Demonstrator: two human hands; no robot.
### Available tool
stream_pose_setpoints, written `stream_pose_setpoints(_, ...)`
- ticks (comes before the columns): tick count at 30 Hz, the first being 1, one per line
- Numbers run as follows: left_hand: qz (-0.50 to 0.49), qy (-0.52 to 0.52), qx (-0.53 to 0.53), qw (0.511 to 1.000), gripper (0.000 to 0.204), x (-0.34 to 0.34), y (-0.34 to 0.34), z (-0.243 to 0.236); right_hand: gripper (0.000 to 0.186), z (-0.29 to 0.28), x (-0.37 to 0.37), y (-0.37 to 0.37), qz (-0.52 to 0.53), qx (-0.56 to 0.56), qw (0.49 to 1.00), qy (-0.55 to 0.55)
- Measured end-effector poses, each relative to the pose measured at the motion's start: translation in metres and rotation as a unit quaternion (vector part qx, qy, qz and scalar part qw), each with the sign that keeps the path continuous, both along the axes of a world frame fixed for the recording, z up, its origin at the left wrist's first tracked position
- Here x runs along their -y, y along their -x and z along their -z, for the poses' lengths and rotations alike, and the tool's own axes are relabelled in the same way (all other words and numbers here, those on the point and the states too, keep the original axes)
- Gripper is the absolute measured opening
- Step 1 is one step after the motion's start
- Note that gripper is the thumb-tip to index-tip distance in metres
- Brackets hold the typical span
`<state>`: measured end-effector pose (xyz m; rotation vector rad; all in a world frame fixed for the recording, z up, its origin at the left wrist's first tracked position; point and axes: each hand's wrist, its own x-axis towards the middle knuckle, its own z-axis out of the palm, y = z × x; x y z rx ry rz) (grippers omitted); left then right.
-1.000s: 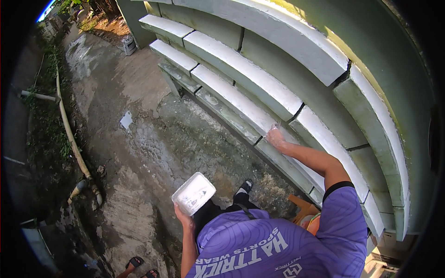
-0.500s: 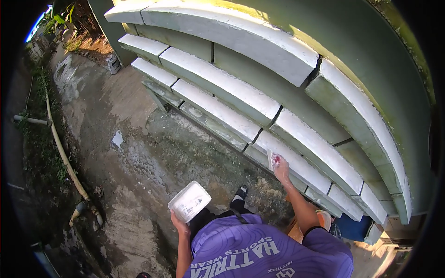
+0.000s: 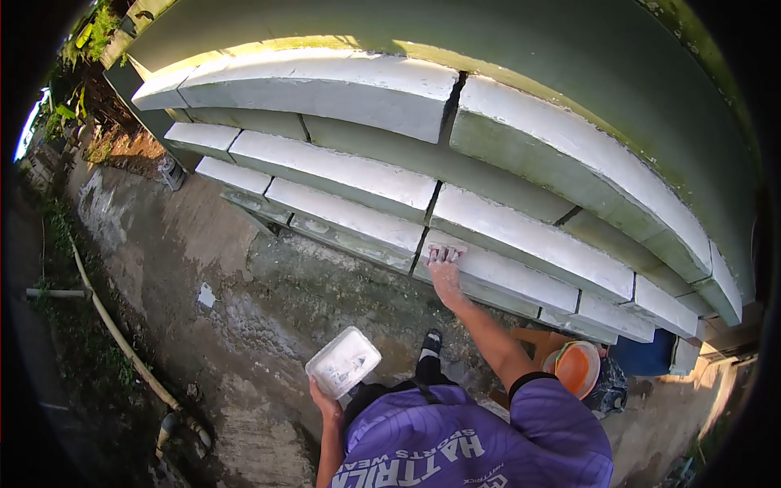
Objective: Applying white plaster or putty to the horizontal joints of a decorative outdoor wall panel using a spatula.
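Right Hand (image 3: 444,259) Rested on Pale Ledge (image 3: 512,276) While Left Hand (image 3: 327,403) Held White Tray (image 3: 332,350)

In the head view, the pale ledge's long axis slanted from upper left to lower right. The right hand was the nearer one, touching the top at the ledge's left end, just right of a dark gap (image 3: 421,246). Its fingers were bent and bunched; whether they pinched a tool could not be made out. The left hand, well apart from the ledge, gripped the white tray at its lower-left edge, some fingers hidden beneath. The tray lay below and left of the right hand, its long axis pointing toward upper right.
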<state>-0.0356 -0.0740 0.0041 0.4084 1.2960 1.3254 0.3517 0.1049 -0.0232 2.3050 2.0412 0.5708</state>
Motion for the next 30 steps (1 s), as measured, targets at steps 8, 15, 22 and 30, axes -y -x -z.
stream_pose_setpoints(8,-0.023,0.016,-0.019,0.999,0.057,0.028,0.016,0.005,0.039,-0.028,0.037,0.067,0.013,-0.126,0.926,0.356)
stream_pose_setpoints(15,-0.011,0.010,0.021,1.000,0.059,0.031,0.020,-0.008,0.039,-0.029,0.012,0.021,0.017,-0.133,0.991,0.016)
stream_pose_setpoints(22,0.025,0.014,0.002,1.000,0.057,0.013,0.007,-0.016,0.047,0.019,0.014,0.008,0.048,-0.067,0.997,0.009)
stream_pose_setpoints(30,0.028,-0.015,0.032,0.999,0.056,0.013,0.011,-0.002,0.043,-0.004,0.078,0.014,-0.084,-0.171,0.982,0.004)
